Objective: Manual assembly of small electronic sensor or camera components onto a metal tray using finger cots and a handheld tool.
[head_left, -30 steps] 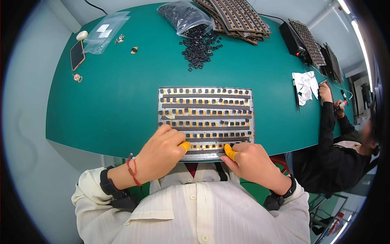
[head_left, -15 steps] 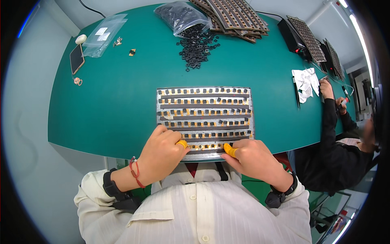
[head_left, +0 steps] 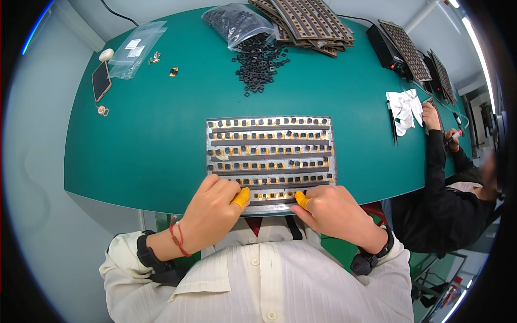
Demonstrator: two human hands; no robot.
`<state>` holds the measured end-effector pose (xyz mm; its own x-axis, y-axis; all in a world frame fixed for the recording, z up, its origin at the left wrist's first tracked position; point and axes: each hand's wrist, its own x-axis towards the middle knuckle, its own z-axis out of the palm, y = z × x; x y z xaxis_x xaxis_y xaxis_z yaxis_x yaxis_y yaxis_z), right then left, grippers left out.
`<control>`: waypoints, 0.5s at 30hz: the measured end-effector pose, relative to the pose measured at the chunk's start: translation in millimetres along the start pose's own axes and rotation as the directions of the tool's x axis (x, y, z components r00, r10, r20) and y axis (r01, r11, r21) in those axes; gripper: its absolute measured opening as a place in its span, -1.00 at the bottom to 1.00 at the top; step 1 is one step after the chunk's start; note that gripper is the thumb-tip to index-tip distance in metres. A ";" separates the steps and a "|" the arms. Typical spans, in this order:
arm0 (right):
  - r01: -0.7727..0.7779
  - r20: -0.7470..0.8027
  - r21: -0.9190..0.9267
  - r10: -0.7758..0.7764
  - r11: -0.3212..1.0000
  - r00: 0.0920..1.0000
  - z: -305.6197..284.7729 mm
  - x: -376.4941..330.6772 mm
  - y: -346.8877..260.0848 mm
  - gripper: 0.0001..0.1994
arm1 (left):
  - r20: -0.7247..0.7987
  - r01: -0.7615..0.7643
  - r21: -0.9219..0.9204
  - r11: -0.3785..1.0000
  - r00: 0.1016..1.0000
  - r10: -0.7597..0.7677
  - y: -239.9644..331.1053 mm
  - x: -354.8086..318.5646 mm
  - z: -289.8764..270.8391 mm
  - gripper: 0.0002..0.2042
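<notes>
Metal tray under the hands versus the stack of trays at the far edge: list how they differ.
The metal tray lies single and flat at the near edge, with the left hand and right hand on its front row; the stacked trays are piled askew, untouched. The near tray looks silvery with rows of small black parts; the stack looks brownish. Both are rectangular gridded carriers on the green table.

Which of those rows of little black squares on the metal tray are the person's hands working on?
The nearest row, at the tray's front edge. The left hand and right hand, each with a yellow fingertip cover, rest on it; the rows farther back are untouched.
</notes>
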<state>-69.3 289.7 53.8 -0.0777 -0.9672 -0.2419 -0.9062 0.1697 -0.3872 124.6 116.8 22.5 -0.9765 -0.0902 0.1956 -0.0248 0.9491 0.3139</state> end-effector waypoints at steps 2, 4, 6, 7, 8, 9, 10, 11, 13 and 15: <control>0.013 -0.015 0.007 -0.013 1.000 1.000 -0.3 0.7 0.5 -0.64 | -0.048 0.008 -0.006 1.000 0.999 -0.008 -0.2 -1.3 -5.3 -0.88; 0.007 0.003 0.005 -0.007 1.000 1.000 -1.8 0.6 0.9 -0.65 | -0.033 0.009 -0.042 0.999 0.999 -0.010 -1.7 -2.7 -4.4 -0.87; 0.007 0.023 0.003 -0.007 1.000 1.000 -2.4 2.1 1.4 -0.65 | -0.018 0.016 -0.075 0.997 1.000 -0.018 -1.7 -4.1 -4.0 -0.87; 0.010 0.018 0.001 -0.010 1.000 1.000 -2.5 3.3 1.8 -0.65 | -0.013 0.009 -0.054 0.998 1.000 -0.009 -1.1 -4.0 -3.5 -0.85; 0.009 0.016 -0.002 -0.009 1.000 1.000 -2.1 3.2 1.9 -0.64 | -0.007 -0.001 -0.037 0.999 1.000 0.000 0.0 -4.5 -2.6 -0.84; 0.010 0.020 -0.002 -0.010 1.000 1.000 -1.4 3.2 1.7 -0.64 | -0.007 0.003 -0.039 0.999 1.000 -0.003 0.7 -5.1 -2.2 -0.84; 0.020 0.000 -0.013 -0.020 1.000 1.000 0.0 3.5 1.2 -0.64 | 0.039 -0.011 -0.019 1.000 0.999 0.012 1.4 -5.6 -2.1 -0.84; 0.030 -0.022 -0.026 -0.031 0.999 0.999 0.9 4.5 0.2 -0.64 | 0.084 -0.026 0.003 1.000 0.996 0.026 1.3 -5.9 -2.7 -0.83; 0.044 -0.007 -0.055 -0.045 0.997 0.999 4.1 4.3 -3.9 -0.64 | 0.130 -0.098 0.038 0.994 0.987 0.092 0.7 -3.9 -3.7 -0.85; 0.065 0.006 -0.089 -0.065 0.994 0.998 4.2 6.2 -7.3 -0.64 | 0.173 -0.166 0.076 0.983 0.973 0.151 1.6 1.8 -6.6 -0.86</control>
<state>-61.4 283.2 51.4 -0.0167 -0.9750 -0.2214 -0.9428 0.0890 -0.3212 124.2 116.2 29.5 -0.9912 0.1082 0.0767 0.1219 0.9710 0.2056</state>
